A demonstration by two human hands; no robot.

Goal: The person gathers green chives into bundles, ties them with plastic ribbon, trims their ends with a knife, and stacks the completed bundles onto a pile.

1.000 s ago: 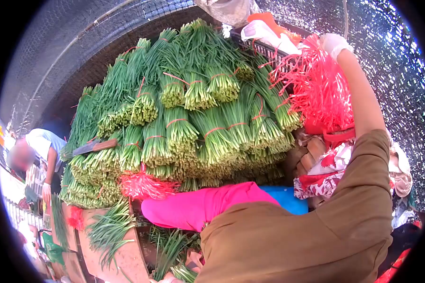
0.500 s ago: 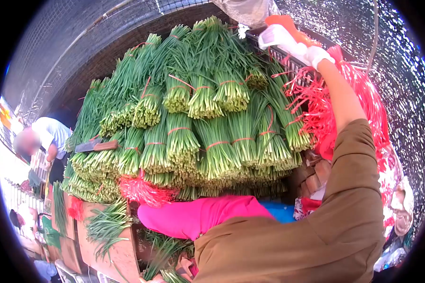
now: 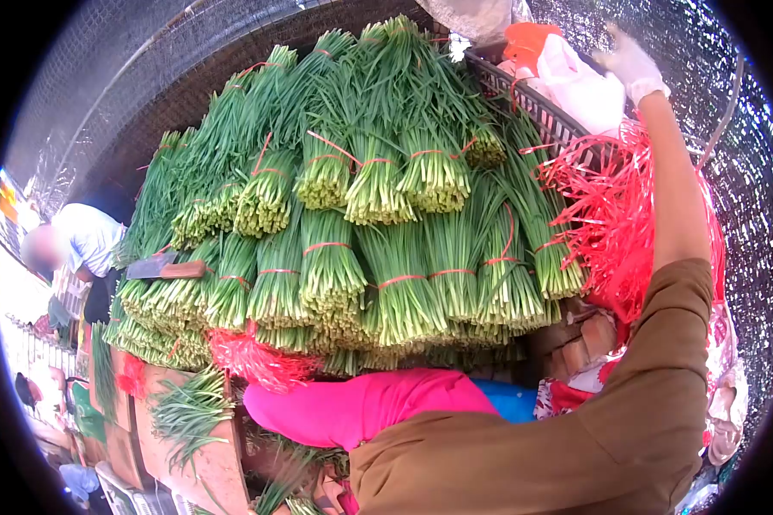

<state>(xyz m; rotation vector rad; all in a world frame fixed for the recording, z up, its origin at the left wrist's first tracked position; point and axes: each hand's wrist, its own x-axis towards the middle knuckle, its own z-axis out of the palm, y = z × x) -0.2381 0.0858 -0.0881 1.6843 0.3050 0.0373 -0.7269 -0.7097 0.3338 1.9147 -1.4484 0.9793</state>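
At the upper right, my right hand point(image 3: 634, 67) wears a white glove and is raised with its fingers apart, holding nothing. Just left of it, a white plastic bag point(image 3: 578, 86) lies in a dark plastic crate point(image 3: 524, 101). An orange-red bag point(image 3: 532, 45) sits behind that one. Below my right wrist hangs a mass of red plastic strips point(image 3: 605, 223). Bundles of garlic chives point(image 3: 399, 257), bound with red ties, are stacked in front of me. My left hand is out of view.
A knife point(image 3: 165, 268) with a wooden handle rests on the bundles at left. More red strips point(image 3: 262, 359) lie beside my pink-covered leg point(image 3: 361, 403). Loose chives point(image 3: 189, 410) lie on a board point(image 3: 210, 468). Bricks point(image 3: 584, 343) stand at right; another person point(image 3: 90, 240) bends at far left.
My right hand has let go of the white bag and moved right and slightly up. The bag now lies in the crate. The view has shifted a little.
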